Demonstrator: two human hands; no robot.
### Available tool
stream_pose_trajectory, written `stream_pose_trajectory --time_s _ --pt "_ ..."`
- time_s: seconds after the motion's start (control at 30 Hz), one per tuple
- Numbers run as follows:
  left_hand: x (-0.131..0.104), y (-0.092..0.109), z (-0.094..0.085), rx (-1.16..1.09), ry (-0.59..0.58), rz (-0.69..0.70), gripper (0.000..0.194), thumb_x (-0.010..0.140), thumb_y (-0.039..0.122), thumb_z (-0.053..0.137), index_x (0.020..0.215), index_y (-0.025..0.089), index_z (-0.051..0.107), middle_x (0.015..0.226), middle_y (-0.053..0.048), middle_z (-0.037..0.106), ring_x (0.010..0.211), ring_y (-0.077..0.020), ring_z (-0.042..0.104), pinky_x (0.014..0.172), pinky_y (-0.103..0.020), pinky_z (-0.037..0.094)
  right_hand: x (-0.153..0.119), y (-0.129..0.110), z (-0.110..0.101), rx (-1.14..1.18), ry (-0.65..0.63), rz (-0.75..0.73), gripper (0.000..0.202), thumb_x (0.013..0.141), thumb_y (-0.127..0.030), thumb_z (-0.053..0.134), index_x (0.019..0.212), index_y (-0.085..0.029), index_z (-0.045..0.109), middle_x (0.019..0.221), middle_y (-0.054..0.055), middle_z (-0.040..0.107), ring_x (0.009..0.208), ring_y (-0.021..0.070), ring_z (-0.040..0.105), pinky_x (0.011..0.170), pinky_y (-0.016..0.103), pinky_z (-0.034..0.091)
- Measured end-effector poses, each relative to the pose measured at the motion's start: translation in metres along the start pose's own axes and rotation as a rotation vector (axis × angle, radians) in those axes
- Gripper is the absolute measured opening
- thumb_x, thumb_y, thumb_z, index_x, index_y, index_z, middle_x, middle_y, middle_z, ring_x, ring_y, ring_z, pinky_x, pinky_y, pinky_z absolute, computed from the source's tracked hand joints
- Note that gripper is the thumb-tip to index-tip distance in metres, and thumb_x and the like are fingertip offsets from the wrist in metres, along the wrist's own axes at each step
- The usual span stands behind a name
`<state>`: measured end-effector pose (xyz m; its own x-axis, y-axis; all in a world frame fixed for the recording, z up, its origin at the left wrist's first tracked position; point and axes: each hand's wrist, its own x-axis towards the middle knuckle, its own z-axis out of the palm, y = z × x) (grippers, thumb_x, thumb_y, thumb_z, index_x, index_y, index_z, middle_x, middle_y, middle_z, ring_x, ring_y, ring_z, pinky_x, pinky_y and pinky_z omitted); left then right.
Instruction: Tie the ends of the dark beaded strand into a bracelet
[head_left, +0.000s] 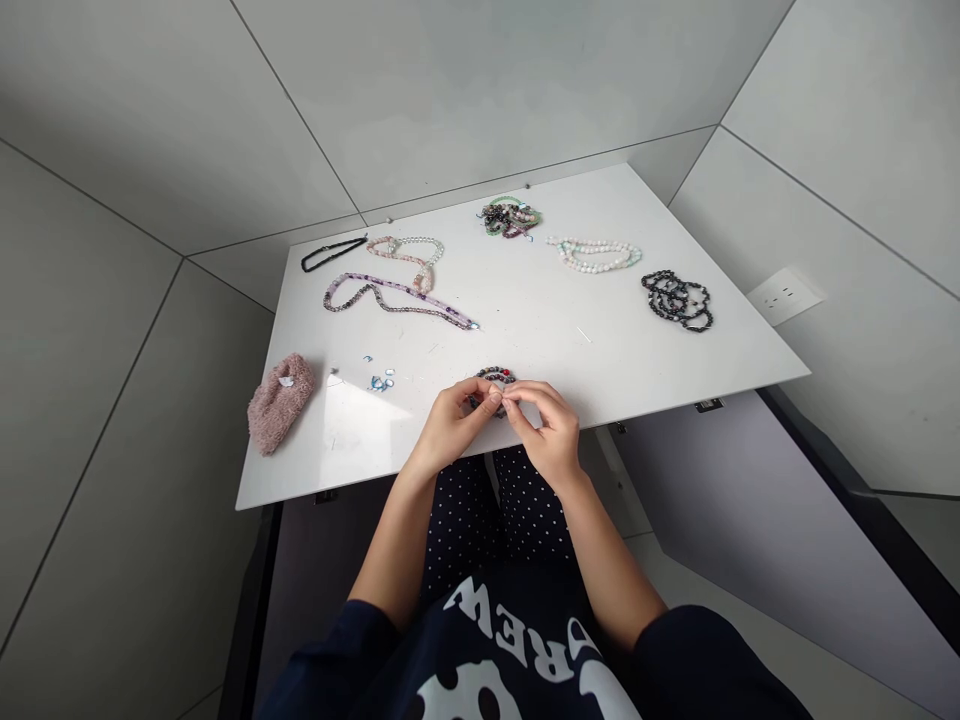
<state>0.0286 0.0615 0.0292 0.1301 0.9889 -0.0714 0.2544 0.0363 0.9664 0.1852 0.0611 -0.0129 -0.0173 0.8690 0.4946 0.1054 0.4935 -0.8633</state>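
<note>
My left hand (459, 420) and my right hand (546, 428) meet at the near edge of the table, fingertips pinched close together. What lies between the fingertips is too small to make out. Right at the fingers is a coiled bracelet of dark, multicoloured beads (491, 373) with one red bead; my hands partly cover it, and I cannot tell whether it rests on the table or is lifted.
On the white table (525, 310) lie purple and grey bead strands (390, 305), pink-clear strands (420, 258), a black strand (330, 255), a mixed bead pile (510, 217), pale strands (600, 258), dark bracelets (676, 300), blue-white bits (381, 381) and a fluffy pink pouch (279, 405). Walls stand behind.
</note>
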Motion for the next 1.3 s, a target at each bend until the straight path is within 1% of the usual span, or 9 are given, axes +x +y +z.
stream_pose_trajectory --time_s 0.17,0.27,0.33,0.47,0.63,0.73,0.9,1.13,1.3 --pt "0.001 -0.002 -0.001 -0.022 0.105 0.014 0.021 0.09 0.04 0.067 0.088 0.02 0.07 0.088 -0.003 0.069 0.082 -0.0152 0.058 0.077 -0.03 0.044 0.0 0.002 0.001 0.12 0.038 0.093 0.011 0.093 -0.019 0.062 0.099 -0.024 0.069 0.102 0.007 0.071 0.101 0.0216 0.068 0.094 0.044 0.057" --pt "0.001 -0.003 -0.002 -0.053 0.156 0.02 0.02 0.091 0.039 0.065 0.09 0.02 0.068 0.094 -0.005 0.069 0.089 -0.0165 0.061 0.084 -0.033 0.045 0.001 0.0 -0.001 0.229 0.05 0.178 0.006 0.093 -0.024 0.062 0.095 -0.024 0.068 0.103 0.008 0.073 0.108 0.0229 0.066 0.1 0.045 0.053" --pt "0.001 -0.005 -0.001 -0.153 0.165 0.014 0.02 0.092 0.039 0.064 0.092 0.019 0.065 0.1 -0.006 0.071 0.095 -0.018 0.063 0.09 -0.035 0.046 0.001 -0.003 -0.003 0.294 0.026 0.232 0.005 0.093 -0.026 0.063 0.093 -0.024 0.068 0.105 0.007 0.074 0.109 0.023 0.066 0.1 0.045 0.053" --pt "0.001 -0.008 0.004 -0.351 0.171 0.016 0.021 0.092 0.039 0.065 0.09 0.019 0.058 0.095 -0.007 0.072 0.095 -0.0181 0.066 0.096 -0.038 0.048 0.001 -0.006 -0.006 0.448 -0.046 0.325 0.006 0.094 -0.028 0.063 0.095 -0.024 0.067 0.108 0.007 0.075 0.098 0.0206 0.069 0.093 0.041 0.055" --pt "0.004 -0.012 0.007 -0.359 0.153 0.035 0.024 0.093 0.042 0.063 0.09 0.02 0.054 0.089 -0.005 0.068 0.085 -0.0154 0.064 0.087 -0.034 0.05 0.001 -0.005 -0.004 0.522 -0.055 0.334 0.006 0.096 -0.029 0.06 0.095 -0.023 0.063 0.093 0.004 0.075 0.074 0.0154 0.066 0.068 0.032 0.054" --pt "0.005 -0.012 0.009 -0.261 0.171 0.109 0.024 0.095 0.043 0.06 0.089 0.02 0.053 0.083 -0.003 0.064 0.082 -0.0143 0.062 0.082 -0.032 0.049 0.002 -0.003 -0.005 0.47 -0.072 0.309 0.007 0.097 -0.029 0.058 0.096 -0.023 0.062 0.083 0.002 0.071 0.073 0.0147 0.065 0.07 0.032 0.055" --pt "0.005 -0.015 0.009 -0.082 0.189 0.221 0.021 0.1 0.039 0.052 0.089 0.021 0.049 0.079 -0.001 0.06 0.074 -0.013 0.06 0.075 -0.031 0.049 0.0 0.003 -0.012 0.244 -0.144 0.245 0.009 0.098 -0.03 0.056 0.098 -0.022 0.061 0.08 0.001 0.067 0.076 0.0146 0.066 0.074 0.031 0.056" --pt "0.004 -0.023 0.0 0.025 0.231 0.238 0.018 0.102 0.034 0.046 0.089 0.022 0.048 0.075 0.0 0.059 0.071 -0.0131 0.058 0.072 -0.033 0.048 0.0 0.008 -0.024 0.076 -0.175 0.183 0.01 0.099 -0.028 0.053 0.097 -0.022 0.061 0.08 0.002 0.067 0.075 0.0148 0.066 0.072 0.03 0.056" --pt "0.002 -0.02 0.005 0.03 0.223 0.241 0.017 0.102 0.033 0.046 0.09 0.021 0.048 0.077 -0.001 0.059 0.071 -0.0127 0.058 0.072 -0.032 0.047 0.0 0.005 -0.023 0.086 -0.168 0.181 0.009 0.098 -0.026 0.054 0.098 -0.022 0.062 0.08 0.002 0.068 0.075 0.0146 0.067 0.073 0.03 0.056"
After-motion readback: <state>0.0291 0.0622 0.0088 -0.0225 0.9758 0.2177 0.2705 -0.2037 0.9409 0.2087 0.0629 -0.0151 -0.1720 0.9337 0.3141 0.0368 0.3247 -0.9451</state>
